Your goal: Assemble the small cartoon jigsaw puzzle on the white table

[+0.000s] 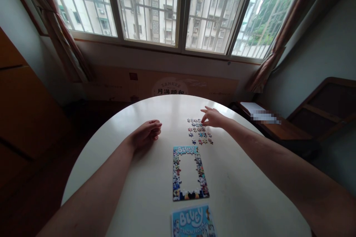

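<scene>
Loose jigsaw puzzle pieces point(198, 130) lie in rough rows on the white table. My right hand point(213, 117) is over their far right corner, with thumb and index finger pinched at a puzzle piece point(203, 123) and the other fingers stretched out. The fingertips mostly hide that piece. My left hand point(151, 130) rests on the table to the left of the pieces, curled into a loose fist with nothing showing in it. Nearer to me lies a Bluey puzzle frame point(176, 176), its border assembled around a bare white middle.
A blue Bluey box or sheet point(191, 220) lies at the near edge of view, partly cut off. The round white table point(111, 163) fills the middle. Beyond it are a printed cardboard panel point(111, 83) and barred windows. A wooden chair point(280, 129) holding papers stands at right.
</scene>
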A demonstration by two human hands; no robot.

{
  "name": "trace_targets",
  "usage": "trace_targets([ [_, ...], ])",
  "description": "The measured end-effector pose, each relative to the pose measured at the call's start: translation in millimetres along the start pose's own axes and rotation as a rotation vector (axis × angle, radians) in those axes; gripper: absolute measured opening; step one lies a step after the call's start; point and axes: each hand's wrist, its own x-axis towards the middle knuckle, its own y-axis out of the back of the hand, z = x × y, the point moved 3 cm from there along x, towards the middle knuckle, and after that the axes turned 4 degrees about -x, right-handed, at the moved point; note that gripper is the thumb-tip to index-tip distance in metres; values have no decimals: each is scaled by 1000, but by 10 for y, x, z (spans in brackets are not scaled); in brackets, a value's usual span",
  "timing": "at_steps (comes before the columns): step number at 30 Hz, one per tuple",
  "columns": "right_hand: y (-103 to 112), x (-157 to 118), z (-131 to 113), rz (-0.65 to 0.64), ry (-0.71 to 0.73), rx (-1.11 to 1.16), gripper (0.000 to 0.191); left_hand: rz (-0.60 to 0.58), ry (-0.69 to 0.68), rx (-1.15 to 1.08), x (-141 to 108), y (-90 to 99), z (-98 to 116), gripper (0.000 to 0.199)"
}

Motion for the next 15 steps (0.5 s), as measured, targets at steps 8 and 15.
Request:
trace_targets([
  [8, -22, -15, 36, -26, 20, -23, 16, 2, -9, 0, 15, -56, -10, 46],
  [15, -114, -18, 151, -4, 19, 0, 18, -30, -3, -12, 65, -43, -43, 45],
])
